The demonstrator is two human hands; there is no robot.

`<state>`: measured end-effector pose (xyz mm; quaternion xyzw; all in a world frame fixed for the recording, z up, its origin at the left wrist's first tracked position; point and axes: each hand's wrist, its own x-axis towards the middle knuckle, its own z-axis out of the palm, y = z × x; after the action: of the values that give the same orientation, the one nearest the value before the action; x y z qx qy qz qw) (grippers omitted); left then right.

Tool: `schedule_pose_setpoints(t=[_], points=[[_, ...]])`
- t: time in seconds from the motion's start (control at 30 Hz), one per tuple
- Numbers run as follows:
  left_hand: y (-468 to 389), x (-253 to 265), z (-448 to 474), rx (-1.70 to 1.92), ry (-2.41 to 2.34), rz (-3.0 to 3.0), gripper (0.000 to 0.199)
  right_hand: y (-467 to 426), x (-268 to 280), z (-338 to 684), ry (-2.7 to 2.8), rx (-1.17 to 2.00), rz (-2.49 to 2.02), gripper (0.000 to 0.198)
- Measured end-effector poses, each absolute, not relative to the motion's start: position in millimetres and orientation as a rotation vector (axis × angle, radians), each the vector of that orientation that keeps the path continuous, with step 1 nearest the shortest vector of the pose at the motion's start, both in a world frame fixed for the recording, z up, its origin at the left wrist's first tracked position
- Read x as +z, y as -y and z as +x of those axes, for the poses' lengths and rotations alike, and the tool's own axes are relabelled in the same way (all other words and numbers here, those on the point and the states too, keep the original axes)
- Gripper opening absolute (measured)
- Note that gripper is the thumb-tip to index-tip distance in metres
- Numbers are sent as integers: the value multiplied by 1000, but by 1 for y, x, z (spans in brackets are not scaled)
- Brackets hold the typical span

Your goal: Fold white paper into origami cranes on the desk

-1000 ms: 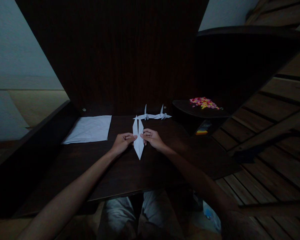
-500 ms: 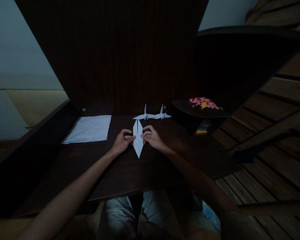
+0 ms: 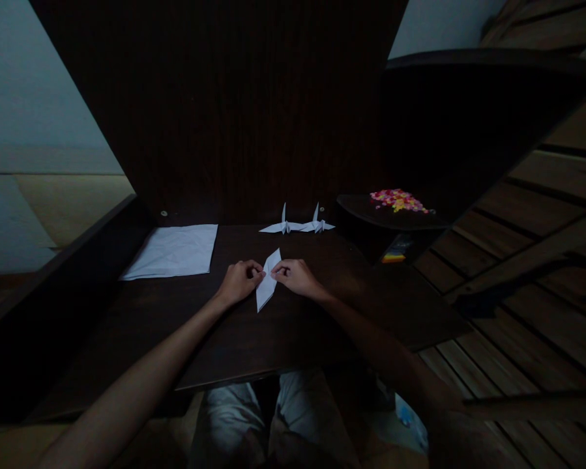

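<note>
A folded white origami paper (image 3: 267, 286), narrow and pointed at both ends, is held between my hands just above or on the dark desk; I cannot tell whether it touches. It leans, its top end to the right. My left hand (image 3: 240, 281) pinches its left edge with thumb and fingers closed. On the other side, my right hand (image 3: 296, 277) grips the right edge near the middle, fingertips over the paper. Behind it, two white paper cranes (image 3: 285, 227) stand side by side near the back panel, their wings overlapping or touching.
White paper sheets (image 3: 175, 251) lie at the left of the desk (image 3: 224, 345), beside a raised side board (image 3: 77, 280). On the right, a small corner shelf (image 3: 361, 212) bears a heap of pink, red and yellow bits (image 3: 399, 200). A tall dark panel (image 3: 253, 111) closes off the back.
The folded paper, upright and showing its central slit before, is now turned aslant and looks narrower. Both hands have shifted their hold on it. The cranes and sheets stay put.
</note>
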<state>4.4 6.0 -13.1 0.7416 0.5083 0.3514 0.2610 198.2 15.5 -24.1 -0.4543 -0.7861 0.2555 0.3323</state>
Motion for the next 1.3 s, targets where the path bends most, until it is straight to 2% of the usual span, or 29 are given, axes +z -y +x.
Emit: schedule_pose_setpoints(t=[0.37,0.6,0.83,1.1,1.3], points=[[-6,-10,-2,771,-1319,2334,24,-17,-19,204,2366,407,-959,17],[-9,-18,-4,781,-1203,2389,27,-18,-19,208,2394,422,-871,12],[-5,-14,1,728,-1117,2427,29,-13,-20,205,2367,297,-853,7],[-5,-11,-8,605,-949,2552,30,-21,-25,210,2475,431,-834,16],[-6,-9,-8,636,-919,2566,26,-20,-20,211,2507,423,-887,15]])
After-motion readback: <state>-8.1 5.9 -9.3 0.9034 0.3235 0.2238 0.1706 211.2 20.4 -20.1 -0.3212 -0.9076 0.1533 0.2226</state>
